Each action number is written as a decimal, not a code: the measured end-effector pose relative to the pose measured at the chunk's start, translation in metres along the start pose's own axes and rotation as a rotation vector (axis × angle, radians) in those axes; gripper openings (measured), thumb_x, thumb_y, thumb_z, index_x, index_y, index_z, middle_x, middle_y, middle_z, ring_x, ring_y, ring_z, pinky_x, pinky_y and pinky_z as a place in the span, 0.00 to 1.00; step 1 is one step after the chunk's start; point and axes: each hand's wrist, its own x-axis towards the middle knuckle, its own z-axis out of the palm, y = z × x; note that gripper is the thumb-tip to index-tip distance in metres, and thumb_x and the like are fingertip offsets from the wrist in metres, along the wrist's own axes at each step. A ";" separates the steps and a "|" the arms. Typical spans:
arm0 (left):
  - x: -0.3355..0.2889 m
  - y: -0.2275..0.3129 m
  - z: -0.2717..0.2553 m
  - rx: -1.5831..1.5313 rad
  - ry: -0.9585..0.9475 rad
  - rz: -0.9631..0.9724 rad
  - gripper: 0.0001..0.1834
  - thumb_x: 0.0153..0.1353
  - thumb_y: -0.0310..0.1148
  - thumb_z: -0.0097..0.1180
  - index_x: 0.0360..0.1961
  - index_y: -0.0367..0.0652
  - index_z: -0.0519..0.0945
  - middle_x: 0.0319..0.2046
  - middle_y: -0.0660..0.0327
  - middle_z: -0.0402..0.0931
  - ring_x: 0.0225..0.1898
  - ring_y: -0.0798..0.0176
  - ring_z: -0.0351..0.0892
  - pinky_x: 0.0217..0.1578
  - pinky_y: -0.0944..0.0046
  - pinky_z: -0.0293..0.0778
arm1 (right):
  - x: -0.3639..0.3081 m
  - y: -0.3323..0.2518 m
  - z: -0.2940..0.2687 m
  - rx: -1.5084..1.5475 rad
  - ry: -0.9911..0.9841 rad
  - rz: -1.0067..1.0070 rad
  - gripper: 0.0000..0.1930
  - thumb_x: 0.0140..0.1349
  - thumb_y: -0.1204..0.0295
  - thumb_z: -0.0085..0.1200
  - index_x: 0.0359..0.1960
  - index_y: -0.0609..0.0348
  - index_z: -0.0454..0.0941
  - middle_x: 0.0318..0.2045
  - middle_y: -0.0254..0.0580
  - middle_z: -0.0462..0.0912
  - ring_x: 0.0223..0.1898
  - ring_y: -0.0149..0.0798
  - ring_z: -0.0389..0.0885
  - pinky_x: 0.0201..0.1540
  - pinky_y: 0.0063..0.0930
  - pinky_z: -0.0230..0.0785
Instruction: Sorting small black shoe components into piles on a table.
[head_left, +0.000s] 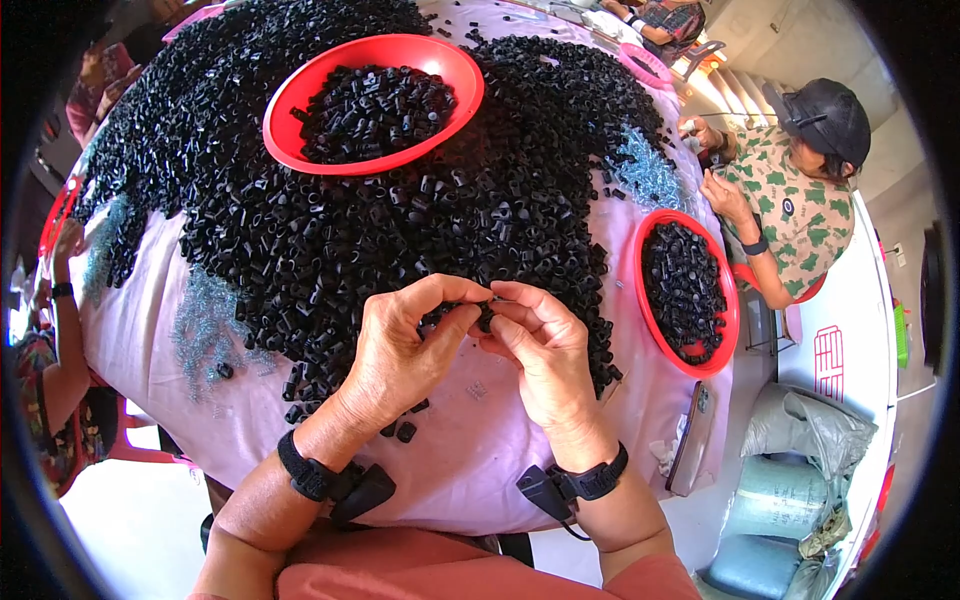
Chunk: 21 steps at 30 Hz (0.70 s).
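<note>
My left hand [398, 338] and my right hand [545, 358] meet above the near part of the table, fingertips pinched together. Between them is a small black plastic piece [485, 318], mostly covered by the fingers. Just beyond my hands spreads a large heap of similar short, hollow black plastic pieces [480, 225]. A few loose black pieces [405, 431] lie near my left wrist. Some tiny clear bits [477, 389] rest on the cloth below my hands.
A red bowl [445, 62] of black pieces stands on the heap; another red bowl [729, 300] sits at right. Clear bluish bits [205, 325] form piles. A dark flat object [690, 437] lies at the pink-clothed table's right edge. Co-workers sit around; sacks [778, 497] stand at lower right.
</note>
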 end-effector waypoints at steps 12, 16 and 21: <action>-0.001 0.007 0.003 0.277 -0.008 0.342 0.21 0.51 0.20 0.66 0.48 0.37 0.81 0.43 0.52 0.84 0.44 0.49 0.85 0.44 0.58 0.82 | -0.003 0.004 0.000 0.084 0.075 -0.005 0.15 0.69 0.83 0.54 0.57 0.65 0.76 0.47 0.45 0.86 0.46 0.37 0.87 0.51 0.30 0.83; 0.001 0.000 0.006 0.311 0.011 0.409 0.23 0.47 0.21 0.68 0.47 0.37 0.80 0.44 0.52 0.84 0.48 0.46 0.84 0.48 0.55 0.81 | -0.003 0.006 -0.002 0.194 0.054 0.051 0.16 0.69 0.83 0.55 0.57 0.64 0.75 0.48 0.45 0.85 0.48 0.37 0.87 0.52 0.30 0.82; 0.002 0.002 0.006 0.441 0.046 0.527 0.27 0.46 0.22 0.69 0.51 0.38 0.82 0.44 0.53 0.85 0.48 0.49 0.85 0.48 0.54 0.82 | -0.002 0.007 -0.003 0.169 0.064 0.066 0.16 0.69 0.82 0.55 0.57 0.63 0.76 0.47 0.44 0.86 0.47 0.34 0.86 0.49 0.27 0.82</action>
